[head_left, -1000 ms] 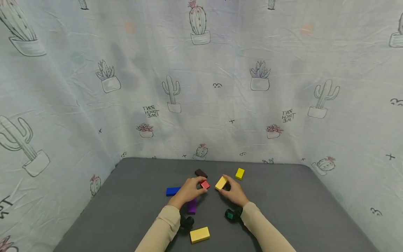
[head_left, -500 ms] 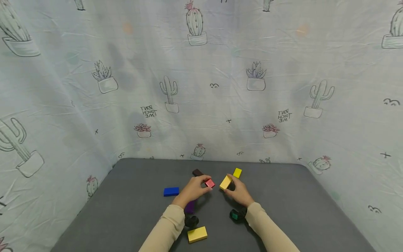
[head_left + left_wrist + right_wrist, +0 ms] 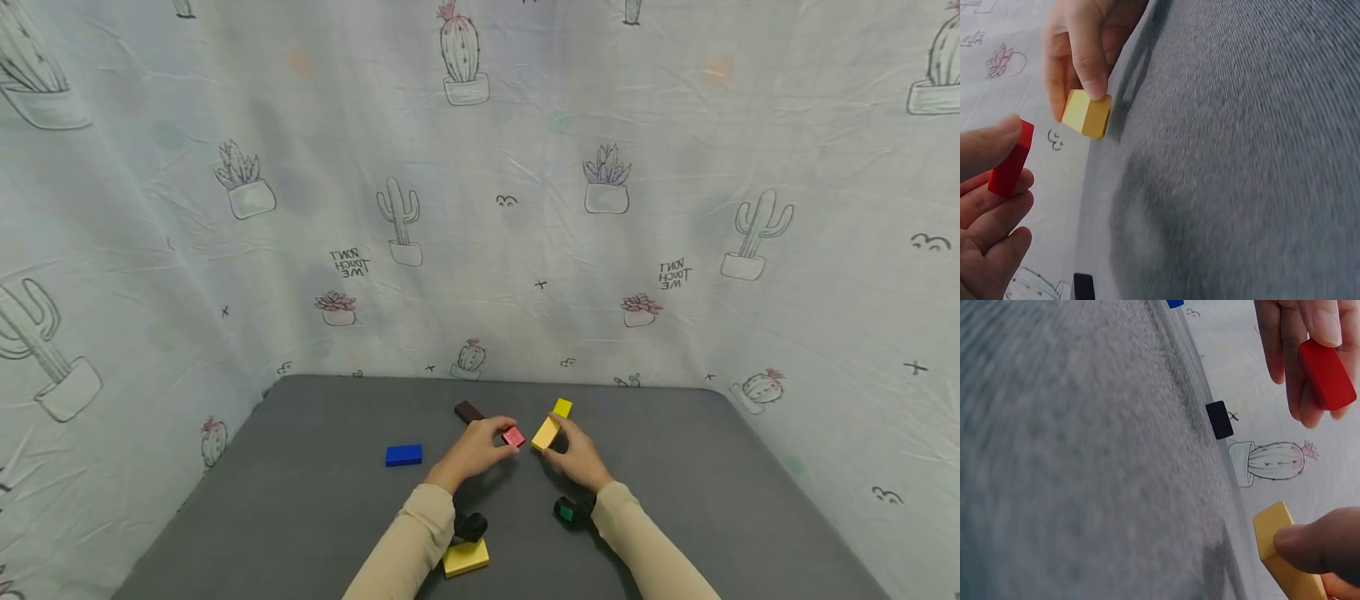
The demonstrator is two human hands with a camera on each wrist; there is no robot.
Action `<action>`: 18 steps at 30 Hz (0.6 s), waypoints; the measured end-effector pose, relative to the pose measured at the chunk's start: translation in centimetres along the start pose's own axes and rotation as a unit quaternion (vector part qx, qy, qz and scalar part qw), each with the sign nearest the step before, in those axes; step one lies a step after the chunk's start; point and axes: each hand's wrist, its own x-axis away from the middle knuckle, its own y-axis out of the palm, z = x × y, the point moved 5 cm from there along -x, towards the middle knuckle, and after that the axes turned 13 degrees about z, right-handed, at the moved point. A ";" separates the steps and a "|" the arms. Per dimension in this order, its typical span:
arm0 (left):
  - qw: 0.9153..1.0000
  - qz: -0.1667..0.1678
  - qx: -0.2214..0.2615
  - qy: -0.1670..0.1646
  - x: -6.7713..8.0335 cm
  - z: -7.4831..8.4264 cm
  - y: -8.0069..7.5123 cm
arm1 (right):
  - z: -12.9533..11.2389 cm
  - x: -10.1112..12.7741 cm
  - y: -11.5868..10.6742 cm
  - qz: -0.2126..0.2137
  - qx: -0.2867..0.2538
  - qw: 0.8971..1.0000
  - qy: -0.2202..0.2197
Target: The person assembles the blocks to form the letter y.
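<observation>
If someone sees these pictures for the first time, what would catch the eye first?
Two hands meet over the middle of the grey table: the left hand pinches a small red block, and the right hand holds a yellow block close beside it. Behind them hangs a pale cloth with cactus drawings. A blue block lies apart on the left.

The left sleeve point(image 3: 408, 546) is covering part of the near yellow block point(image 3: 466, 557) at six o'clock. In the right wrist view, the frame's bottom edge is cutting off the held yellow block point(image 3: 1282, 556), and the grey mat point(image 3: 1085, 462) is blurring.
</observation>
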 end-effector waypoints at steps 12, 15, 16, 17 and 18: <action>0.999 0.012 -0.030 -0.032 -1.2 0.2 1.9 | 1.1 -0.7 -0.2 -0.001 0.015 1.000 0.001; 0.999 0.012 -0.042 -0.032 -1.4 0.1 2.5 | 1.3 -0.9 -0.3 -0.003 0.023 1.000 -0.008; 0.998 0.011 -0.046 -0.031 -1.5 0.1 2.7 | 1.4 -0.9 -0.3 -0.005 0.025 1.000 -0.008; 0.998 0.010 -0.049 -0.030 -1.5 0.0 2.9 | 1.4 -1.0 -0.3 -0.008 0.028 1.000 -0.010; 0.998 0.009 -0.051 -0.030 -1.6 0.0 3.1 | 1.4 -1.1 -0.3 -0.010 0.031 0.999 -0.011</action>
